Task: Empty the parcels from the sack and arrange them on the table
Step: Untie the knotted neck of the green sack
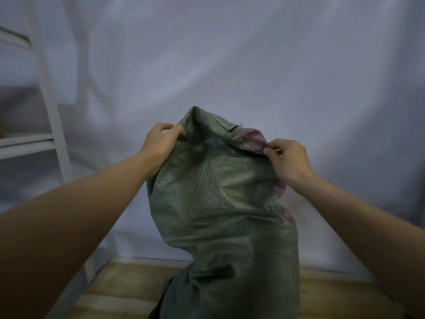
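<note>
Green sack (pixel 220 203) stands upright mid-frame on wooden worktop (pixel 119 284), top bunched. Left hand (pixel 158 146) pinches its top left edge; right hand (pixel 287 160) pinches top right edge by purple patch. White sheet (pixel 230 54) behind, white rack (pixel 48 93) far left.

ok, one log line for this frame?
stage: sack lifted | left hand: pinches sack top | right hand: pinches sack top | parcels: none visible

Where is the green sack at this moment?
In the head view the green sack hangs in the centre, held up at its top corners by the left hand and the right hand, above the wooden table.
</note>
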Available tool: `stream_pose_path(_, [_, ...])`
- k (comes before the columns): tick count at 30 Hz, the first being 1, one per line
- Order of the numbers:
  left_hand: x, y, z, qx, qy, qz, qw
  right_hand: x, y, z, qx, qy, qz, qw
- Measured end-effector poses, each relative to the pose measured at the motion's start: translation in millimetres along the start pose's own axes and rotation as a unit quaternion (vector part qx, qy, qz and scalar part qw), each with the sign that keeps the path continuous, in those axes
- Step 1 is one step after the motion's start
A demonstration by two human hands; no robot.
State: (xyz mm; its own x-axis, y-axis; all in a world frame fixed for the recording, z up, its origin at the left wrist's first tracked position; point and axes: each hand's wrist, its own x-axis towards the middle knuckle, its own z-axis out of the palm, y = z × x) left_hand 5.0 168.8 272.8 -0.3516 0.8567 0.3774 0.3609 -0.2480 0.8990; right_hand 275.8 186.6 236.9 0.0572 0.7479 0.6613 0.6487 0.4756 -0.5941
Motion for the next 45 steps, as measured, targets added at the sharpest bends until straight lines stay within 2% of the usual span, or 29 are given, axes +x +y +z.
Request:
stream_pose_path(6, [-16, -9, -9, 0.144, -0.031, -0.071, 0.986, -17, -2, 2, 0.013, -0.025, -0.021, 0.999])
stream_pose_path(9, [-24, -18, -4, 0.172, -0.031, -0.073, 0.982, -30, 5, -2, 0.091, -0.052, 0.036, 0.994])
stream_pose_path(11, [-25, -22, -4, 0.159, -0.023, -0.081, 0.984, -38, 16, -10, 0.066, -0.121, 0.129, 0.982])
stream_pose_path(13, [-26, -27, -3, 0.151, -0.014, -0.09, 0.984, -46, 30, -20, -0.054, -0.245, 0.221, 0.942])
stream_pose_path(15, [-28, -32, -2, 0.143, -0.004, -0.093, 0.985, -56, 43, -23, -0.166, -0.347, 0.25, 0.889])
stream_pose_path(16, [-28, -35, 0, 0.136, 0.001, -0.093, 0.986, -59, 49, -22, -0.19, -0.364, 0.249, 0.877])
stream_pose_path(23, [-22, -54, 16, 0.078, 0.027, -0.076, 0.994, -56, 65, -14, -0.108, -0.298, 0.285, 0.905])
stream_pose_path(31, [-14, -60, 35, -0.003, 0.028, -0.077, 0.997, -40, 72, -2, -0.021, -0.272, 0.339, 0.9])
stream_pose_path(34, [-11, -56, 45, -0.026, 0.022, -0.063, 0.997, -35, 76, 8, -0.051, -0.235, 0.346, 0.907])
stream_pose_path(41, [6, -40, 61, -0.124, 0.018, -0.078, 0.989, -12, 91, 21, -0.034, -0.152, 0.361, 0.919])
stream_pose_path(45, [29, -6, 81, -0.18, 0.011, -0.059, 0.982, 22, 90, 34, 0.019, -0.049, 0.317, 0.947])
